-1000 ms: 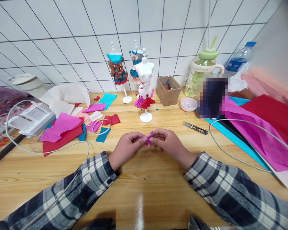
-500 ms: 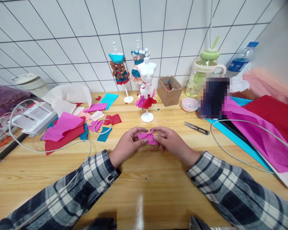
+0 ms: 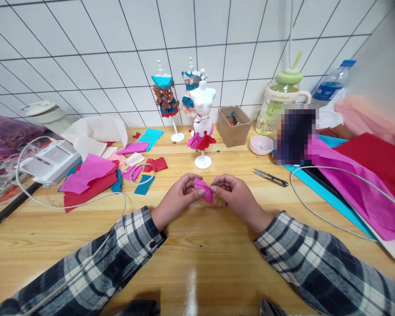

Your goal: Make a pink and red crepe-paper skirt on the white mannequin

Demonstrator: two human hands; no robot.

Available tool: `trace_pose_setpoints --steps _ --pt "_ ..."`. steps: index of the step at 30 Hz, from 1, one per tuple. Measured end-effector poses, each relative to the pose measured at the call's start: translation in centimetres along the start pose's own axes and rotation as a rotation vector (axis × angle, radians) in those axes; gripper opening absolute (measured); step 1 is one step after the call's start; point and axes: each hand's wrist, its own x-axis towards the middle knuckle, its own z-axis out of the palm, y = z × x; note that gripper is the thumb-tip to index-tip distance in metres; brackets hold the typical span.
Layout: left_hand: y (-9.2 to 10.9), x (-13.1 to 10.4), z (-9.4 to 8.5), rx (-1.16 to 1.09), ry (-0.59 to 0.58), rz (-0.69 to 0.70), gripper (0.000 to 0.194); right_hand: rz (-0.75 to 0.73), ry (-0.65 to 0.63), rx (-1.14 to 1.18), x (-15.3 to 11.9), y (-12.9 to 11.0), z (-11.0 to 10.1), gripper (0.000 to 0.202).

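A small pleated piece of pink crepe paper (image 3: 204, 190) is pinched between both hands near the middle of the table. Its left side is in my left hand (image 3: 183, 195), thumb on top. My right hand (image 3: 233, 195) grips the gathered right end between thumb and fingers. Behind them stands a white mannequin (image 3: 204, 105) on a round base, with pink and red pleated paper round its lower part. Two dressed mannequins are farther back, one in blue, brown and red (image 3: 164, 98), the other in teal and peach (image 3: 190, 98).
Paper scraps (image 3: 88, 175) and a white device (image 3: 52, 162) lie left. Thread snips (image 3: 270, 177), a pink dish (image 3: 261, 145), a cardboard box (image 3: 234, 127), a green-lidded jug (image 3: 283, 101) and large coloured sheets (image 3: 365, 184) are right. A white cable (image 3: 329, 222) loops there.
The pink paper has turned in my fingers: its gathered point, at the top before, now faces my right thumb, and its folds spread to the left. Both hands still hold it.
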Motion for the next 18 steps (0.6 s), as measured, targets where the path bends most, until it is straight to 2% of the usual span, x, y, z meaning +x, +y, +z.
trace_pose_setpoints --steps 3,6,8,11,13,15,18 --pt "-0.07 0.18 -0.02 0.04 0.014 -0.024 0.025 -0.034 0.048 -0.028 -0.28 -0.02 0.38 0.024" --pt "-0.46 0.3 -0.21 -0.067 0.12 -0.035 0.026 -0.038 0.04 -0.063 -0.53 -0.11 0.63 0.022" --pt "-0.66 0.29 -0.35 -0.128 0.139 -0.059 0.026 -0.046 0.041 -0.109 -0.61 -0.21 0.65 0.022" --pt "-0.66 0.12 -0.36 -0.085 0.058 -0.094 0.026 -0.076 0.058 -0.165 -0.61 -0.35 0.49 0.029" --pt "-0.51 -0.06 -0.22 0.01 -0.002 -0.095 0.025 -0.066 0.049 -0.196 -0.55 -0.35 0.36 0.025" --pt "-0.31 -0.23 -0.02 0.092 -0.02 -0.073 0.025 -0.041 0.038 -0.222 -0.48 -0.22 0.27 0.022" --pt "-0.06 -0.37 0.27 0.101 -0.035 -0.048 0.026 -0.016 0.039 -0.205 -0.42 0.11 0.31 0.025"
